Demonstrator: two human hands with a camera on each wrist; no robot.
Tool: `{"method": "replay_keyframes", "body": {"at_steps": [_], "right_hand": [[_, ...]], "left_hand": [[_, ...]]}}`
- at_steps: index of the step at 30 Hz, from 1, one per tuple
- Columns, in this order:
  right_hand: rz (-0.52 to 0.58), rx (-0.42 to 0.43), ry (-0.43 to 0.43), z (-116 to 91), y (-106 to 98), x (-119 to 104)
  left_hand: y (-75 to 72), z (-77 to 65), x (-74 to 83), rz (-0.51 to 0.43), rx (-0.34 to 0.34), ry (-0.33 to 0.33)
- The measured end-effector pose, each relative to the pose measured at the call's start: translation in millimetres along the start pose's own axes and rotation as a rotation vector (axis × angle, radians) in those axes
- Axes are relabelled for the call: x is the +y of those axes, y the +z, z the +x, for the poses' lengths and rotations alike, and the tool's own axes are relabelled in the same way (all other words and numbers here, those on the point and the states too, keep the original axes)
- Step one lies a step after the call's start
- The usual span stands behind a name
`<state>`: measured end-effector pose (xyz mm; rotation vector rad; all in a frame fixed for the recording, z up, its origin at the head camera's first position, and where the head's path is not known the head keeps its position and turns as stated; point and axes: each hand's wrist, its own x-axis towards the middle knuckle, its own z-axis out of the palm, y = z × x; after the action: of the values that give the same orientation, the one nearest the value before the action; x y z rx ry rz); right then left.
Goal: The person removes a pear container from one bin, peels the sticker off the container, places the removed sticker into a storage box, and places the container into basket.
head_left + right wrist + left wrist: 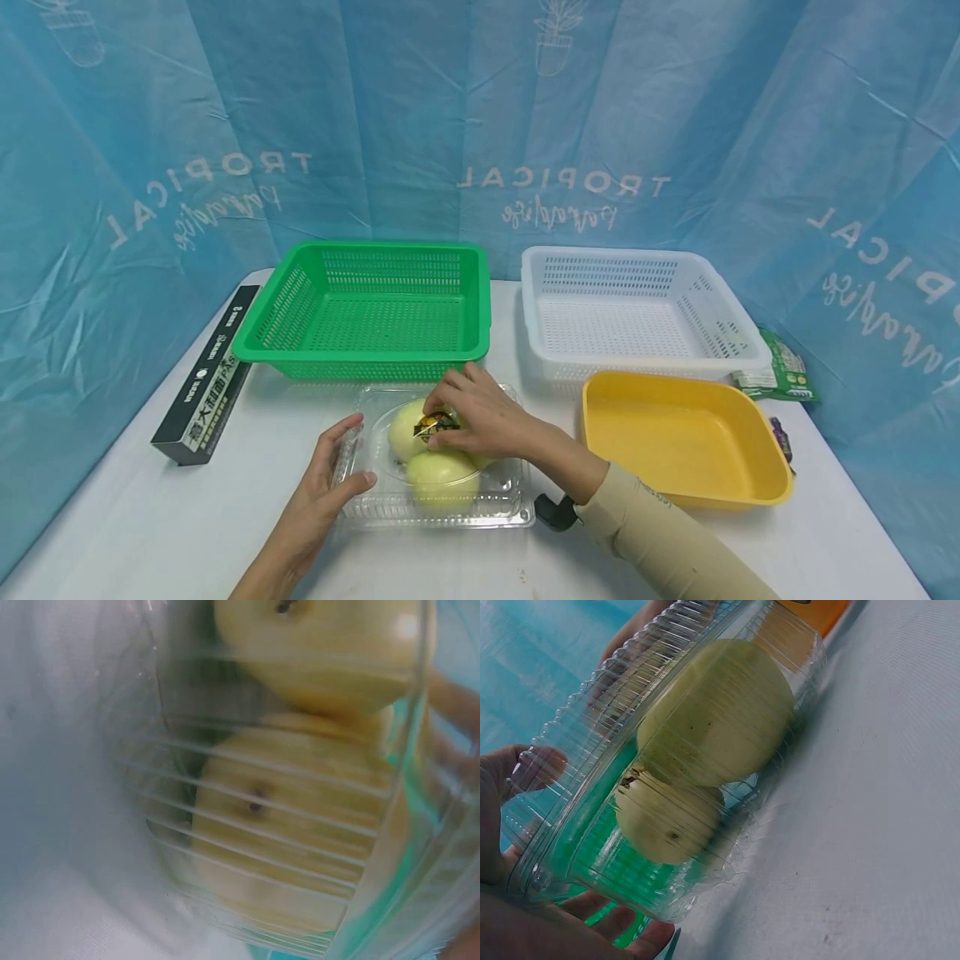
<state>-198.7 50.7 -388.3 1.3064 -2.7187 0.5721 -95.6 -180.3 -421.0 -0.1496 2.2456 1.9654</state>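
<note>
One clear plastic clamshell container (390, 507) lies on the white bench (420, 571), in front of the green basket. Through its walls two pale yellow-green fruits (444, 481) show plainly, one nearer the front and one behind it to the left; a yellowish sliver beside them, under the right hand, looks like a third. Hidden parts keep the exact count uncertain. Both wrist views show two fruits touching each other, with dark stem or blossom ends.

The left hand (326, 479) grips the container's left end, its thumb on the top and its fingers along the far corner. The right hand (480, 417) reaches across the top from the right, fingers bent, with fingertips and thumb about one dark label (431, 428) marked in yellow; whether it pinches or only presses there I cannot tell.

Behind stand two perforated baskets: one green basket (360, 369) at left, one white basket (645, 364) at right. In front of the white one sits one yellow tray (690, 442). One black pasta box (206, 379) lies left of the green basket. At the far right are one green packet (787, 367) and one small purple packet (782, 439), both partly hidden.
</note>
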Motion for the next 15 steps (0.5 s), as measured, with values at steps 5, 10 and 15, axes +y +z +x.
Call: {"method": "replay_keyframes", "body": {"at_steps": [5, 10, 15], "right_hand": [[0.016, -0.003, 0.020, -0.2, -0.6, -1.4], [0.003, 0.002, 0.016, -0.8, -0.6, -1.0], [0.000, -0.002, 0.034, -1.3, -0.7, -0.8]], "left_hand": [[0.1, -0.6, 0.6, -0.001, 0.000, -0.004], [0.6, -0.7, 1.5, -0.001, 0.002, -0.010], [0.7, -0.2, 1.5, -0.002, 0.000, -0.015]]}}
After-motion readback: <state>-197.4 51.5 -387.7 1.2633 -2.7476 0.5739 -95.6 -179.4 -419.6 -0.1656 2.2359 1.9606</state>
